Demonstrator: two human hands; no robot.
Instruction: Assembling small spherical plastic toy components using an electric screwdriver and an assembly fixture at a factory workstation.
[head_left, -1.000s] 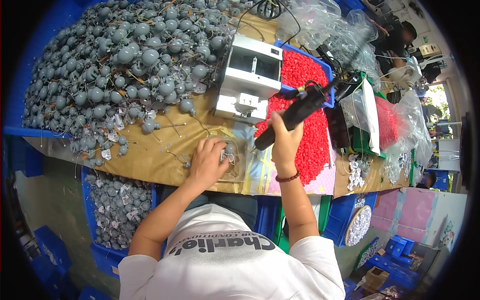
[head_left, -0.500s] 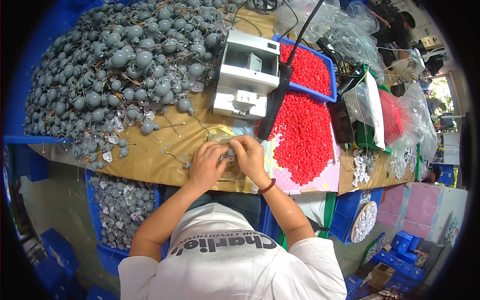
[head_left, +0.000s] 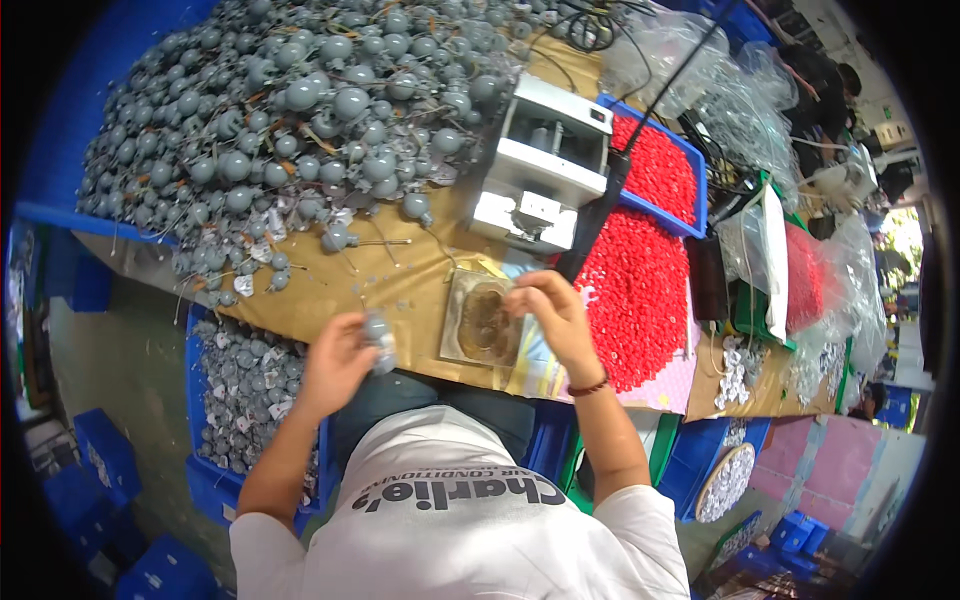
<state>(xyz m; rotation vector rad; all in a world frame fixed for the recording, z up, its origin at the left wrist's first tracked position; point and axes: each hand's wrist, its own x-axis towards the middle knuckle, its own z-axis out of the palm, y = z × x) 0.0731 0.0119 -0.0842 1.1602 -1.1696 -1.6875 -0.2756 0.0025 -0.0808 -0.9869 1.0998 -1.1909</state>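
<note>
My left hand [head_left: 336,362] is closed around a grey ball-shaped piece [head_left: 379,343] with a short stem, held just past the table's front edge, beside the square block. My right hand [head_left: 556,318] hovers over the right side of that block; its thumb and fingers are bent together, and anything between them is too small to make out. The square block [head_left: 450,330], pale with a worn brown middle, lies on the brown table covering. Close to its far side stands a white machine [head_left: 550,160] with an open top.
A large heap of grey ball pieces [head_left: 270,120] with wires covers the left of the table. Small red pieces [head_left: 635,310] lie piled at right and in a blue tray [head_left: 705,190]. Below the table edge, a blue bin [head_left: 212,480] holds more grey balls. Clear plastic bags [head_left: 850,280] lie farther right.
My hands were together over the block and have parted. The left has moved left and toward me with the grey ball piece; the right has shifted right. The view has tilted.
</note>
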